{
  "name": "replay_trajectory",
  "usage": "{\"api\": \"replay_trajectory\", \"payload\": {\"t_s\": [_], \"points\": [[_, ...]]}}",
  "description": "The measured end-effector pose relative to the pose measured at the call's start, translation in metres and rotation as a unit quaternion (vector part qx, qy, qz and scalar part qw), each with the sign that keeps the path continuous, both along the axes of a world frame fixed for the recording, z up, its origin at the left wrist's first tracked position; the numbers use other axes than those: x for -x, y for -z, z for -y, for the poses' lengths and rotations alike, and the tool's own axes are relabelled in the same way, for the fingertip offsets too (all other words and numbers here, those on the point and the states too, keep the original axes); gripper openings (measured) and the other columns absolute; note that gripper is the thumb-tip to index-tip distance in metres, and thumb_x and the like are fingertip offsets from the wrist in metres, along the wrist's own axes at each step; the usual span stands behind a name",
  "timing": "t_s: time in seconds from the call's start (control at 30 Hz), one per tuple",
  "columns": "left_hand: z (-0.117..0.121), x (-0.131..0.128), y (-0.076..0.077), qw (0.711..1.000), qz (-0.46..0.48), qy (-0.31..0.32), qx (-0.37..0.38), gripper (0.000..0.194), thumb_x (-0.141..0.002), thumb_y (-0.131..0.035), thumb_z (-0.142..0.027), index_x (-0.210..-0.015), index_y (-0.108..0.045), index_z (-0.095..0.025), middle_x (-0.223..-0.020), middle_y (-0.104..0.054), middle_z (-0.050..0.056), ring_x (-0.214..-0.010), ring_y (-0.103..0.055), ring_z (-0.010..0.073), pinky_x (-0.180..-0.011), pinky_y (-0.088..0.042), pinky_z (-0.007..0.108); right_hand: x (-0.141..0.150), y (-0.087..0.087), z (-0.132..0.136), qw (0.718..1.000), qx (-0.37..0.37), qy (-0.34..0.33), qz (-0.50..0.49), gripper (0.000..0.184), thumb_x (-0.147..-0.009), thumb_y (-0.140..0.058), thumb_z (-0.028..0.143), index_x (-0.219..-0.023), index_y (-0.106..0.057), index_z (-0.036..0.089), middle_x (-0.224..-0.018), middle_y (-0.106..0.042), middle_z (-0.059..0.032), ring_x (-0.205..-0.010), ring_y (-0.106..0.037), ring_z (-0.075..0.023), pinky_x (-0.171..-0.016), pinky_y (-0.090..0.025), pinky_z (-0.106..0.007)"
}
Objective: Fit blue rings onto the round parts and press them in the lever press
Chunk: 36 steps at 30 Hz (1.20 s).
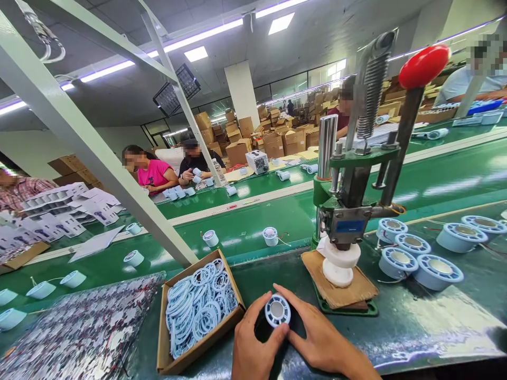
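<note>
Between my two hands sits a light-blue round housing (278, 310) with a slotted rim and a silver disc in its middle. My left hand (253, 338) is closed around its left side, thumb at the lower edge. From the right, the fingers and thumb of my right hand (317, 332) press against it. A cardboard box (161, 338) of loose light-blue rings (198, 306) stands just left of my hands. To the right is a green hand press (350, 206) with a red-knobbed lever (423, 66) and a white round pressing block (340, 264) over a cardboard pad (317, 266).
Several similar housings (438, 272) stand right of the press. A sheet of small parts with red wires (87, 327) lies at the left. Behind runs a green conveyor (237, 258) carrying spaced housings. A slanted grey post (99, 142) crosses the left. Co-workers (158, 171) sit beyond.
</note>
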<state>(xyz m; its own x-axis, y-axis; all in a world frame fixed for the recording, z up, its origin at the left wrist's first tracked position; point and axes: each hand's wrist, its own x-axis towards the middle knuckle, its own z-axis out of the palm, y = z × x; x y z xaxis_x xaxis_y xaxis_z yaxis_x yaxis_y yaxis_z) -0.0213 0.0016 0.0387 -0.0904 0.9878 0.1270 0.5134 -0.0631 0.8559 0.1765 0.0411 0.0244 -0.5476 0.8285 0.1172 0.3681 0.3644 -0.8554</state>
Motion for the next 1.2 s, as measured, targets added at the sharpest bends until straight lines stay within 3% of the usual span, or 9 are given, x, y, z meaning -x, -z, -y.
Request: {"api": "replay_trajectory", "payload": {"t_s": [0.1,0.3,0.47,0.67,0.83,0.93,1.03,1.13,1.2], "points": [[0.002,-0.004,-0.005,1.0,0.01,-0.013,0.007,0.053,-0.08,-0.077,-0.044,-0.13,-0.068,-0.029,-0.134,-0.07,0.002,-0.124,-0.065,0.0274,-0.112,-0.052,0.041,-0.001,-0.002,0.0,1.0,-0.004,-0.004,-0.004,0.07,-0.098,-0.054,0.036,-0.161,-0.029,0.023,-0.161,-0.041,-0.0102,-0.146,-0.043,-0.0278,-0.124,-0.036,-0.048],[-0.004,0.009,-0.026,0.994,0.027,0.101,0.03,0.057,-0.085,-0.077,-0.046,-0.137,-0.065,-0.029,-0.139,-0.067,0.005,-0.128,-0.063,0.0279,-0.116,-0.047,0.042,-0.002,0.003,-0.001,1.0,-0.008,-0.008,0.003,0.071,-0.097,-0.057,0.04,-0.16,-0.03,0.02,-0.16,-0.04,-0.0126,-0.146,-0.044,-0.0295,-0.124,-0.036,-0.049],[-0.011,0.016,-0.032,0.991,0.035,0.123,0.043,0.06,-0.083,-0.08,-0.047,-0.138,-0.065,-0.027,-0.138,-0.068,0.008,-0.128,-0.063,0.0306,-0.114,-0.05,0.044,-0.003,0.007,-0.002,1.0,-0.007,-0.013,0.007,0.072,-0.099,-0.056,0.042,-0.161,-0.028,0.022,-0.16,-0.041,-0.0112,-0.145,-0.045,-0.0281,-0.123,-0.038,-0.047],[-0.015,0.02,-0.012,0.99,0.031,0.123,0.058,0.061,-0.085,-0.076,-0.048,-0.141,-0.061,-0.029,-0.142,-0.065,0.004,-0.131,-0.061,0.0269,-0.117,-0.047,0.039,-0.004,0.009,-0.004,0.999,-0.006,-0.024,0.021,0.071,-0.1,-0.054,0.041,-0.162,-0.024,0.025,-0.162,-0.038,-0.0093,-0.146,-0.043,-0.0269,-0.124,-0.037,-0.046],[-0.006,0.016,0.011,0.996,-0.028,0.086,0.014,0.059,-0.09,-0.068,-0.048,-0.146,-0.056,-0.032,-0.145,-0.062,0.001,-0.133,-0.06,0.0252,-0.118,-0.045,0.039,-0.002,0.0,-0.003,0.999,-0.012,-0.031,0.036,0.073,-0.1,-0.052,0.036,-0.164,-0.018,0.024,-0.164,-0.035,-0.0084,-0.149,-0.04,-0.0242,-0.125,-0.035,-0.043],[-0.003,0.008,0.018,1.0,-0.01,0.026,-0.002,0.057,-0.086,-0.069,-0.048,-0.14,-0.062,-0.031,-0.138,-0.068,0.001,-0.126,-0.065,0.0261,-0.115,-0.049,0.041,-0.006,-0.021,0.002,0.996,-0.03,0.0,0.081,0.076,-0.098,-0.049,0.025,-0.164,-0.013,0.021,-0.166,-0.03,-0.0085,-0.151,-0.036,-0.0226,-0.126,-0.035,-0.043],[-0.009,-0.007,0.018,1.0,0.01,-0.022,-0.019,0.056,-0.076,-0.078,-0.047,-0.127,-0.071,-0.027,-0.124,-0.076,0.002,-0.114,-0.072,0.0276,-0.109,-0.055,0.041,-0.024,-0.056,0.012,0.99,-0.076,0.033,0.118,0.066,-0.099,-0.046,0.023,-0.162,-0.026,0.023,-0.163,-0.037,-0.0074,-0.149,-0.04,-0.0233,-0.123,-0.039,-0.042],[-0.022,-0.031,0.007,0.997,0.058,-0.032,-0.027,0.056,-0.072,-0.081,-0.05,-0.12,-0.074,-0.023,-0.113,-0.079,0.004,-0.103,-0.075,0.0275,-0.098,-0.062,0.038,-0.05,-0.11,0.023,0.98,-0.169,0.072,0.071,0.051,-0.101,-0.051,0.029,-0.152,-0.045,0.032,-0.148,-0.058,-0.0028,-0.135,-0.057,-0.0222,-0.114,-0.051,-0.037],[-0.033,-0.05,-0.005,0.994,0.101,-0.024,-0.026,0.059,-0.073,-0.081,-0.052,-0.122,-0.072,-0.02,-0.113,-0.079,0.005,-0.103,-0.075,0.0274,-0.095,-0.062,0.037,-0.066,-0.155,0.026,0.948,-0.282,0.146,-0.014,0.043,-0.098,-0.058,0.025,-0.14,-0.056,0.036,-0.134,-0.068,-0.0007,-0.123,-0.066,-0.0217,-0.106,-0.057,-0.037]]}}
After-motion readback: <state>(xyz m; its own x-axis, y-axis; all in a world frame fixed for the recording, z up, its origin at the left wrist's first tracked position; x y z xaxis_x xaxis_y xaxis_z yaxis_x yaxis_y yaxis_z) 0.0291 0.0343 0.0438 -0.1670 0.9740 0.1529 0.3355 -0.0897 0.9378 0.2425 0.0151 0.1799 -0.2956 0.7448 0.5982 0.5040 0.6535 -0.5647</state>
